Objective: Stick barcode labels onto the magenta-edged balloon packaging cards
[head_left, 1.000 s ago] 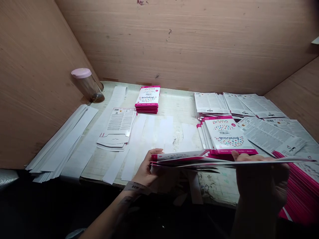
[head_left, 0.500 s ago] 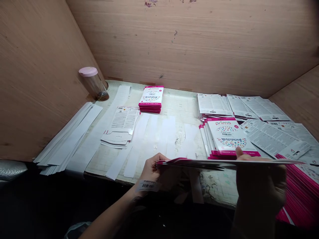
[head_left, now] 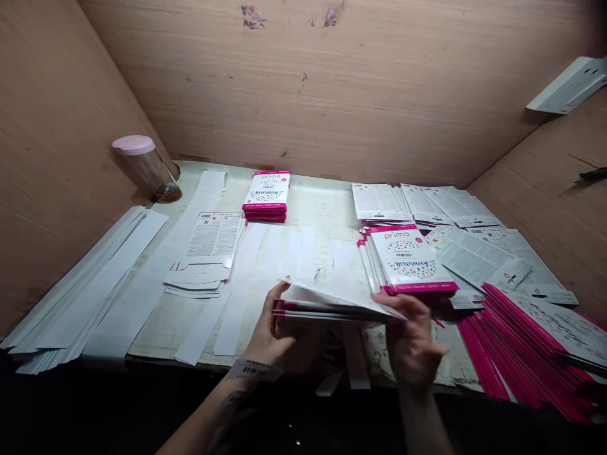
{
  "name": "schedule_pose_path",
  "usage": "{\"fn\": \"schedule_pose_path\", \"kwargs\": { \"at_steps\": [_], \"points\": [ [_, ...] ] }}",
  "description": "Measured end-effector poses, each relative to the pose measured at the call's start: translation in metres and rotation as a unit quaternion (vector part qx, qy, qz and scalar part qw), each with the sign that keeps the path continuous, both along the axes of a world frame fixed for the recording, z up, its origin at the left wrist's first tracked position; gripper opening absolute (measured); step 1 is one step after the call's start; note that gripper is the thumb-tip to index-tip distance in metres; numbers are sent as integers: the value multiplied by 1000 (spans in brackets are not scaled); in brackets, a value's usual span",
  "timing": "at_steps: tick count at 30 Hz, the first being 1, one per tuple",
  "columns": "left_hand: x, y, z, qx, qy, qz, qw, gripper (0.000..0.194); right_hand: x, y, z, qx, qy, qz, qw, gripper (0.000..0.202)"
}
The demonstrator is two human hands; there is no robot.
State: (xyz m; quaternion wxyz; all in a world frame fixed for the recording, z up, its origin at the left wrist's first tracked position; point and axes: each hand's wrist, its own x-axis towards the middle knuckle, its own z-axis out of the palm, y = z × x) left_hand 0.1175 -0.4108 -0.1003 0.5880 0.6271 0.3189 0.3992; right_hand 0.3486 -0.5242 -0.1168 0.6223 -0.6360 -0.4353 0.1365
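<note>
A small stack of flat printed card packs [head_left: 327, 313], white with pink edges, is held level above the table's front edge. Closed on its left end is my left hand [head_left: 265, 335], thumb below and fingers behind; a barcode sticker [head_left: 255, 370] is stuck to that wrist. My right hand [head_left: 413, 344], slightly blurred, grips the right end with its fingertips. The top card [head_left: 332, 292] slants, with a gap below it at the left. Just beyond my right hand lies a pile of white-and-pink "prima" birthday packs [head_left: 408, 262].
More packs lie face down [head_left: 379, 202] at the back right, and a large fanned stack [head_left: 531, 354] lies at the right. Another birthday stack [head_left: 266, 196] and unfolded packs [head_left: 213, 243] are at centre left. Paper strips [head_left: 95, 284] and a pink-lidded jar [head_left: 147, 167] stand left.
My right hand has come in towards my left hand with the packs. The top card has lifted and tilted. My view has swung right, bringing a white box on the wall into sight.
</note>
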Motion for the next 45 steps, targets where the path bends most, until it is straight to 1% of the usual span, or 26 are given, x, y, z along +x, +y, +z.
{"fn": "schedule_pose_path", "kwargs": {
  "at_steps": [3, 5, 7, 8, 9, 11, 13, 15, 18, 19, 20, 22, 24, 25, 26, 27, 29, 31, 33, 35, 37, 39, 40, 42, 44, 45],
  "points": [
    [1, -3, -4, -15, 6, 15, 1000, 86, -32, -9, -32, 33, 43, -38, 998, 69],
    [-1, -1, -7, -21, 8, 17, 1000, 76, -36, -13, -38, 7, 76, -28, 997, 57],
    [-5, 2, -11, -26, 24, 0, 999, 48, -29, -13, -32, -17, 101, 18, 995, 40],
    [-7, 4, -13, -25, 34, -13, 999, 35, -24, -13, -24, -17, 110, 42, 993, 44],
    [-10, 6, -15, -22, 43, -25, 998, 28, -18, -13, -15, -11, 113, 62, 992, 55],
    [-14, 10, -18, -16, 59, -46, 997, 26, -8, -12, 5, -4, 101, 96, 990, 67],
    [-17, 11, -20, -18, 61, -57, 996, 26, -3, -9, 21, -18, 77, 116, 990, 49],
    [-18, 11, -21, -18, 51, -58, 997, 25, -1, -5, 28, -13, 87, 72, 994, 25],
    [-14, 12, -26, 0, 21, -36, 999, 25, 2, 1, 23, 50, 182, -62, 980, 16],
    [-11, 14, -28, 2, 11, -16, 1000, 28, 3, 2, 18, 62, 210, -75, 973, 16],
    [-8, 16, -31, -10, -1, 17, 1000, 33, 4, 1, 13, 59, 230, -58, 970, 19],
    [-2, 19, -37, -61, -18, 91, 994, 44, 2, -3, 5, 36, 239, 35, 970, 37],
    [0, 19, -40, -103, -19, 114, 988, 52, -5, -11, -3, 23, 199, 119, 972, 67],
    [0, 18, -40, -105, -14, 96, 990, 56, -10, -15, -7, 20, 158, 135, 978, 77],
    [-1, 15, -39, -95, -3, 67, 993, 58, -14, -18, -12, 22, 109, 133, 985, 78],
    [-3, 12, -38, -78, 10, 31, 996, 56, -19, -20, -17, 28, 61, 121, 990, 72],
    [-7, 7, -32, -43, 29, -23, 998, 40, -24, -21, -25, 47, 0, 112, 993, 44],
    [-8, 5, -22, -13, 39, -53, 998, 26, -24, -17, -26, 70, -4, 125, 990, 23],
    [-7, 9, -6, 5, 47, -49, 998, 24, -21, -7, -15, 75, 7, 131, 988, 14],
    [-6, 20, 13, 3, 57, 1, 998, 27, -18, 10, 7, 56, 29, 98, 993, 15],
    [-7, 39, 29, -13, 47, 65, 997, 43, -19, 35, 32, 26, 92, 73, 993, 25],
    [-12, 62, 35, -49, 37, 65, 996, 63, -27, 64, 47, -13, 204, 90, 975, 37],
    [-17, 73, 33, -71, 44, 43, 996, 71, -32, 78, 49, -35, 262, 107, 959, 42],
    [-30, 90, 21, -99, 83, 9, 992, 83, -44, 101, 40, -87, 344, 131, 926, 48],
    [-44, 98, 4, -68, 162, 28, 984, 90, -56, 117, 21, -152, 336, 116, 922, 47],
    [-50, 99, -4, -16, 218, 49, 975, 94, -60, 121, 10, -182, 306, 100, 929, 45]
  ]
}}
